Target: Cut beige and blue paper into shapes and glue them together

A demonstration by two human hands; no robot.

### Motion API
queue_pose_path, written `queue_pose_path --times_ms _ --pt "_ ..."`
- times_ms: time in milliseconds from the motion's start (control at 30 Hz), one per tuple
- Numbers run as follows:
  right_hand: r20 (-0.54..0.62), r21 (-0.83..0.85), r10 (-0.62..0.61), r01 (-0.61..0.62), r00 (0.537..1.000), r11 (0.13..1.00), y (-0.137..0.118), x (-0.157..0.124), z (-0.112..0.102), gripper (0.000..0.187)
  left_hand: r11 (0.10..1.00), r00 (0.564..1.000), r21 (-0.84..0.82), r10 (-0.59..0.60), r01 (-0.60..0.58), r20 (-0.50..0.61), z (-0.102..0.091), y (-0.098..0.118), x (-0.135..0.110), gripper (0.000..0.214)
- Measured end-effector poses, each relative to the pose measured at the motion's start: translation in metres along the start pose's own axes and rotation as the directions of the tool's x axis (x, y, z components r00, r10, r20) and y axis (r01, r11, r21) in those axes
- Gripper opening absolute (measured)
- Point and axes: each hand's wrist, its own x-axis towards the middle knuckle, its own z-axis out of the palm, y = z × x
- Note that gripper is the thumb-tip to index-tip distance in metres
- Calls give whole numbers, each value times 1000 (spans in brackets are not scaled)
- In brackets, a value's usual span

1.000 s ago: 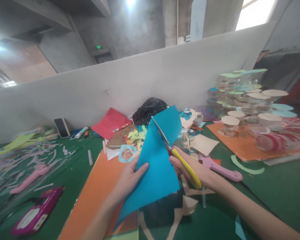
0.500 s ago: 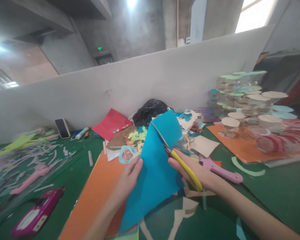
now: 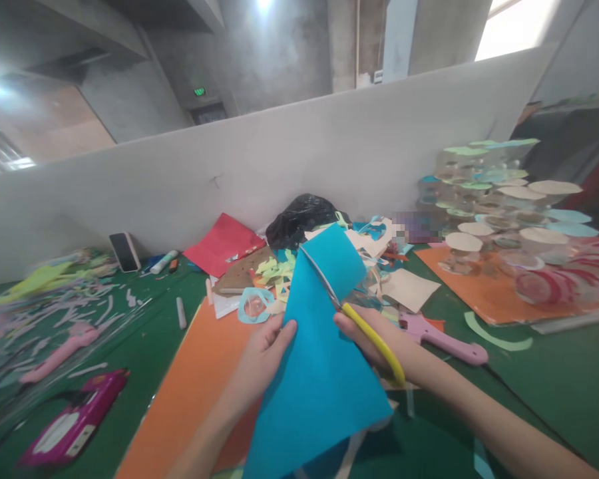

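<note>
A blue sheet of paper [image 3: 319,372] is held up above the table, tilted, with a cut running into its upper part. My left hand [image 3: 269,349] pinches its left edge, thumb on top. In my right hand [image 3: 362,332] is a pair of scissors [image 3: 379,339] with yellow handles; the fingers are wrapped round them. The blades lie across the paper near its top left edge and look closed or nearly so. Beneath the blue paper and my left arm lies an orange sheet [image 3: 194,379].
Paper scraps [image 3: 274,273] and a black plastic bag [image 3: 304,219] lie behind the paper. A pink glue gun [image 3: 449,342] rests at right, near stacked clear cups with paper discs [image 3: 524,233]. On the left are another pink glue gun [image 3: 64,352], a magenta device [image 3: 80,419] and a phone [image 3: 124,253].
The lower part of the blue paper has swung right and towards me. My left hand has shifted slightly right along with it. The scissors stay in nearly the same place.
</note>
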Motion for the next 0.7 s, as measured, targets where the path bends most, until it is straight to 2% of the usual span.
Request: queue_pose_path --times_ms 100,200,400,500,567,700 --pt "-25 -23 -11 11 1000 1000 -2 -1 0 46 1000 1000 5 2 -2 7 -1 0 0 47" --pt "12 -13 15 -15 1000 1000 -6 -3 -2 43 1000 1000 20 17 -17 22 -2 -2 1 45" --pt "-15 34 63 -62 998 997 -5 -1 -2 47 998 996 59 -33 28 84 -1 -5 2 46" --pt "-54 21 147 -146 988 989 -6 3 -2 53 997 998 81 -14 9 59 -1 -3 2 46" --pt "-78 1 157 -157 985 988 -8 4 -4 54 996 1000 88 -6 4 28 -1 -2 2 47" --pt "-85 49 170 -167 982 985 -9 6 -8 51 996 995 84 18 -10 -103 -6 -6 6 48"
